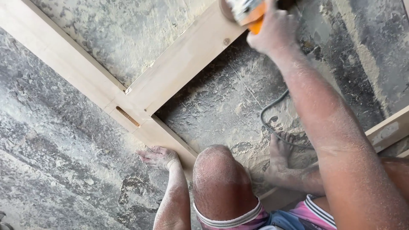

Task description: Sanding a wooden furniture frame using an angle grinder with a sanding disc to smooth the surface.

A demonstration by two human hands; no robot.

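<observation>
Running from the mortise joint up toward the top edge of the view, the wooden cross rail [187, 55] lies on a diagonal, its long axis climbing from lower left to upper right. At its far end sits the orange power sander [249, 12], pressed flat on the rail's face and partly cut off by the frame. The right hand [275, 30] wraps over the tool from the right, fingers closed around its body, arm stretched well forward, so the sander lies at full reach ahead of the person. The rail's unsanded length trails back from the hand toward the joint. Its grey cord [272, 119] loops down over the dusty floor [64, 140] beside a bare foot [279, 149].

Nearer the body, the long frame rail [85, 81] crosses at right angles to the first. The left hand [158, 156] lies spread, palm down, fingers splayed on the floor, touching that rail's outer edge just below the slot [128, 116]. A bent knee [219, 179] rises between the two arms.
</observation>
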